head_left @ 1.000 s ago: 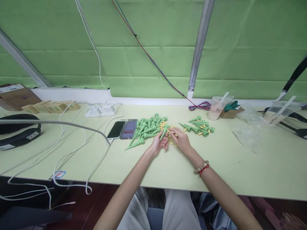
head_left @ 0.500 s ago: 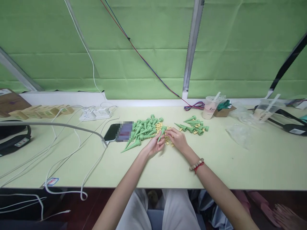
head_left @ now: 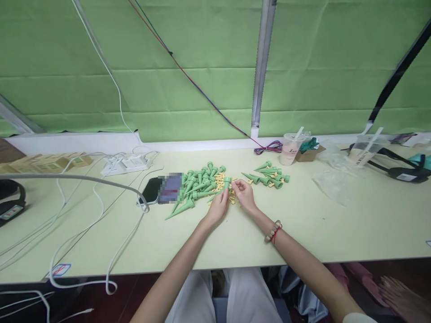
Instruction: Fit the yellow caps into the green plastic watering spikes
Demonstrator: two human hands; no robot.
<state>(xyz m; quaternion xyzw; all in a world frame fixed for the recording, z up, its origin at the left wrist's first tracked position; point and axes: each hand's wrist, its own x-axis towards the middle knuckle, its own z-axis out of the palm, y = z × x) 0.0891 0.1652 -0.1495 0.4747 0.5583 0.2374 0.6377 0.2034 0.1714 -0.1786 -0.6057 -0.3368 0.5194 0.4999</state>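
Note:
My left hand [head_left: 218, 207] is closed around a green plastic cone [head_left: 225, 186], tip down toward the palm, wide end up. My right hand [head_left: 243, 194] pinches a small yellow piece at the cone's wide end; the piece is too small to make out well. A heap of green cones [head_left: 198, 184] lies just left of my hands, with small yellow pieces [head_left: 220, 178] scattered among them. A second, smaller group of cones [head_left: 271, 175] lies to the right. A bead bracelet with a red cord [head_left: 273, 231] is on my right wrist.
A phone [head_left: 161, 189] lies left of the heap, with white cables [head_left: 84, 211] and a power strip [head_left: 126, 163] further left. Two plastic cups [head_left: 290, 150] [head_left: 362, 150], a clear bag [head_left: 332, 184] and a black strap [head_left: 404, 172] are at the right. The green wall is behind.
The camera has swung right and up, so everything sits lower and further left. My two hands have come closer together at the cone's wide end.

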